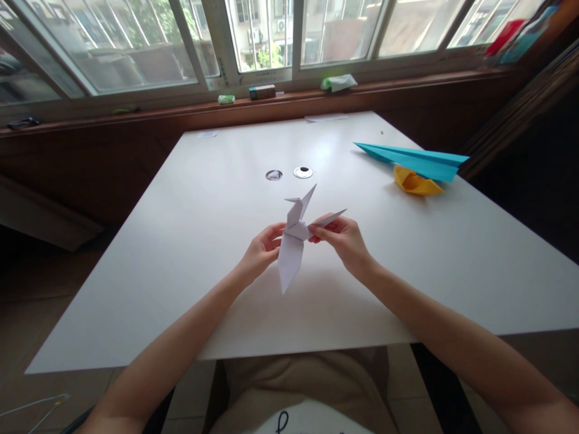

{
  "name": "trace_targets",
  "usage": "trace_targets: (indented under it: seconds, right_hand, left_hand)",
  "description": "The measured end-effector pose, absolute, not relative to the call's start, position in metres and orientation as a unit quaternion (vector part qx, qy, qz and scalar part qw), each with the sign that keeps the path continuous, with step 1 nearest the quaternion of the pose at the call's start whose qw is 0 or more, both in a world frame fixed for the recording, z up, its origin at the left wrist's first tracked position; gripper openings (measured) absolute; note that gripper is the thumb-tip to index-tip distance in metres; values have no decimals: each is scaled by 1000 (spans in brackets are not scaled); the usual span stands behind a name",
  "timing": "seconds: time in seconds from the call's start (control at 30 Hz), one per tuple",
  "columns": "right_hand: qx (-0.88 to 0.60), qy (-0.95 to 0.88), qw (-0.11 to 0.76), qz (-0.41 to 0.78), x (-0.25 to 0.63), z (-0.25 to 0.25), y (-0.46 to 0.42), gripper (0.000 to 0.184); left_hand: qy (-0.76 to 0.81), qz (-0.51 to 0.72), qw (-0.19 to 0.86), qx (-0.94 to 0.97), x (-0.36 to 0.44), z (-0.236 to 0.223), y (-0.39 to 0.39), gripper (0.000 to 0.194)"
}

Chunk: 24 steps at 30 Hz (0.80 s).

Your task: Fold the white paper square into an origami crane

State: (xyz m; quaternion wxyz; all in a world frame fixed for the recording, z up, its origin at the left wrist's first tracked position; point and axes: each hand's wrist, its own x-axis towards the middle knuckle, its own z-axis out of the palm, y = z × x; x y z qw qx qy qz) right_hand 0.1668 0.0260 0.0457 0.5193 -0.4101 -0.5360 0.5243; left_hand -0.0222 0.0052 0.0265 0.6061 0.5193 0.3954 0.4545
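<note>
A folded white paper crane (292, 256) is held above the table between my two hands, with its wings spread and its head and tail pointing away from me. My right hand (341, 238) pinches it at the right, thumb on top, by the pointed end there. On the other side my left hand (262, 250) curls its fingers against the crane; the fingertips are partly hidden behind the paper.
On the white table (181, 241) a blue paper plane (414, 161) and a yellow paper boat (417, 182) lie at the right. Two round pieces, a patterned disc (274, 175) and a white-rimmed one (303, 172), sit beyond the crane. A small box (262, 92) stands on the windowsill.
</note>
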Motion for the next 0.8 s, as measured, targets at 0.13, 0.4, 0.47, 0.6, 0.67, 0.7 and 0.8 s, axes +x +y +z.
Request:
trace_targets:
  seconds: [0.13,0.4,0.47,0.6,0.67,0.7,0.8]
  right_hand:
    - [-401,-567,509,508,164,45,21,17]
    - [-386,-663,480,426,164,39,15,11]
    - [-390,-692,476,377,163,39,14,9]
    - [-381,-749,465,281,164,39,13,7]
    - [-360,-774,458,249,165,40,14,7]
    - [-347,-787,452,239,166,40,14,8]
    - [-316,-808,439,233,168,42,15,10]
  left_hand:
    - [405,459,585,532,-18,25,4,37]
    - [392,470,569,549,-18,16,5,29]
    - [385,473,568,552,-17,13,4,29]
    - [389,476,563,553,-16,11,4,34]
    - [392,478,558,554,-16,11,4,36]
    - [393,479,556,555,-16,11,4,36]
    - [393,477,552,559,-16,13,3,37]
